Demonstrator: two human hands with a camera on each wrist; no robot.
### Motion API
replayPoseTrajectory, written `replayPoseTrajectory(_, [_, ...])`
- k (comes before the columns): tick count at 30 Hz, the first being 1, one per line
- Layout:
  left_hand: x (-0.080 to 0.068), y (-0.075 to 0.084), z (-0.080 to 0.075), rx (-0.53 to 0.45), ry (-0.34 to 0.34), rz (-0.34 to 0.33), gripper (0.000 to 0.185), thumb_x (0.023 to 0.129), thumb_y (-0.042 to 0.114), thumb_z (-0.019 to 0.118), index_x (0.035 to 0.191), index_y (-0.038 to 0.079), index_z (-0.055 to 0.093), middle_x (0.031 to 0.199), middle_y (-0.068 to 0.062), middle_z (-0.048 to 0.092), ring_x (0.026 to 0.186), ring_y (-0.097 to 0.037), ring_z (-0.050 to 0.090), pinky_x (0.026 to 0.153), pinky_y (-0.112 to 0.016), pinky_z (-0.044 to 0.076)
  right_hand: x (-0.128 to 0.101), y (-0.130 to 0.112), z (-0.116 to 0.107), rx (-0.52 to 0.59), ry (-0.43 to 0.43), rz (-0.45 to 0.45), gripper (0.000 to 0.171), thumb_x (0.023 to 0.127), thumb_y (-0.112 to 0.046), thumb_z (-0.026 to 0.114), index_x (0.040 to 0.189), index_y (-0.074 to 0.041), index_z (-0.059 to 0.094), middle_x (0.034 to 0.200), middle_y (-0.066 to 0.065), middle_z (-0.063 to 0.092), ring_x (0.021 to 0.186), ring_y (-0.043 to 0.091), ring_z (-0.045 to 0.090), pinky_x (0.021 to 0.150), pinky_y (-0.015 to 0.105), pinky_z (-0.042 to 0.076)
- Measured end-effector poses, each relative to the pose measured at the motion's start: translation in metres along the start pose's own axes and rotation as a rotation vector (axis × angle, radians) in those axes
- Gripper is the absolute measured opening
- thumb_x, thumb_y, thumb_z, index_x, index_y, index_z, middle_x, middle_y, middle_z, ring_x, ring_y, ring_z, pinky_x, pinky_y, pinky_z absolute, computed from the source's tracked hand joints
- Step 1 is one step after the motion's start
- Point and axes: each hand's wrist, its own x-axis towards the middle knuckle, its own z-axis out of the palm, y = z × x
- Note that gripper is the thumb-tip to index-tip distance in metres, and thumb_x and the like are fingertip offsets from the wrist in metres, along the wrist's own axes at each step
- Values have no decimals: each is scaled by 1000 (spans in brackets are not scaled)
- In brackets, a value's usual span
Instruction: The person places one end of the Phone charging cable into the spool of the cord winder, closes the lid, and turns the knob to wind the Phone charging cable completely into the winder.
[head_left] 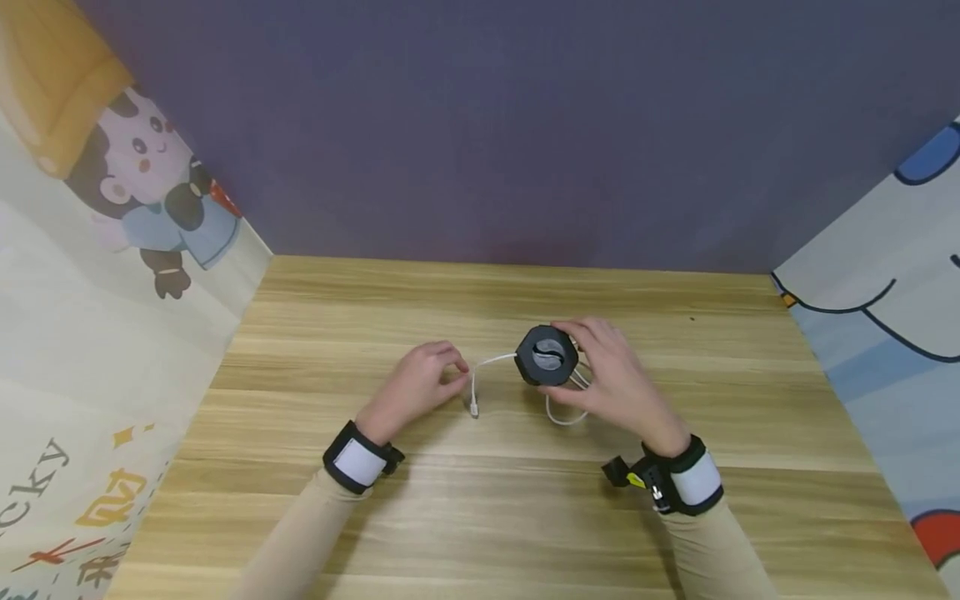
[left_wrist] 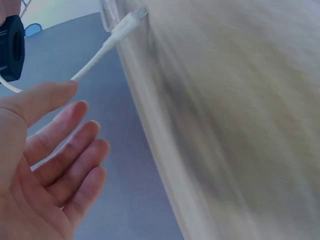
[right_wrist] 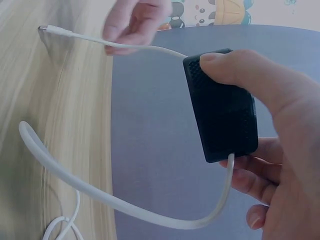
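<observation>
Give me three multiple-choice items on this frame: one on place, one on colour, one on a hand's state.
1. Where is the black cable winder?
A. in the right hand
B. flat on the table
C. in the left hand

2. What colour is the cable?
A. red
B. white
C. black

3. What is the left hand doing?
A. resting flat
B. holding the winder
C. pinching the cable

Key: 1 A, thumb and fingers curl round it; 2 B, white in every view; 3 C, fingertips meet on the cable near its plug.

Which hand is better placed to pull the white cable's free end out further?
Probably the left hand: its fingers pinch the thin white cable near the plug, while the right hand holds the black hexagonal winder.
</observation>
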Motion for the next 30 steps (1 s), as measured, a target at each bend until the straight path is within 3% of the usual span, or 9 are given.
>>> replayPoseTrajectory(4, [4, 6, -2, -38, 58, 22, 12, 90, 13, 77, 101, 8, 76, 104, -5, 75, 100, -23, 71, 97, -42, 57, 1, -2, 3, 1, 3, -6, 92, 71, -50, 91, 143, -5, 55, 131, 14, 59, 123, 33, 53, 106, 56, 40])
replayPoseTrajectory(7, [7, 11, -3, -92, 147, 54, 12, 91, 9, 74, 103, 8, 75, 106, -5, 75, 103, -23, 71, 99, -42, 56, 1, -2, 5, 0, 7, -16, 92, 71, -50, 91, 143, -5, 55, 131, 13, 60, 122, 33, 54, 106, 56, 41])
replayPoseTrajectory(12, [15, 21, -3, -193, 285, 161, 14, 91, 13, 77, 103, 7, 76, 105, -5, 75, 100, -21, 71, 97, -37, 56, 2, -4, 7, -6, 4, -24, 92, 71, -47, 92, 143, -4, 55, 131, 14, 60, 122, 33, 55, 105, 56, 41])
replayPoseTrajectory(15, [19, 27, -2, -216, 320, 227, 20, 87, 15, 84, 103, 6, 76, 103, -5, 75, 98, -19, 71, 96, -36, 56, 3, -5, 9, -9, -2, -21, 91, 71, -43, 94, 143, -4, 55, 131, 14, 60, 122, 33, 55, 104, 58, 41])
replayPoseTrajectory(19, [21, 33, -1, -203, 351, 265, 25, 81, 17, 88, 100, 5, 78, 100, -5, 77, 95, -19, 72, 94, -37, 57, 3, -6, 12, 3, 1, -22, 89, 71, -40, 95, 142, -5, 56, 130, 13, 60, 122, 33, 55, 104, 59, 41])
replayPoseTrajectory(30, [22, 34, 1, -159, 413, 241, 18, 73, 15, 91, 88, 10, 82, 83, 0, 77, 76, -14, 71, 80, -34, 57, 3, -10, 14, 4, -19, -12, 89, 71, -42, 95, 141, -5, 56, 130, 13, 60, 123, 35, 55, 103, 59, 42])
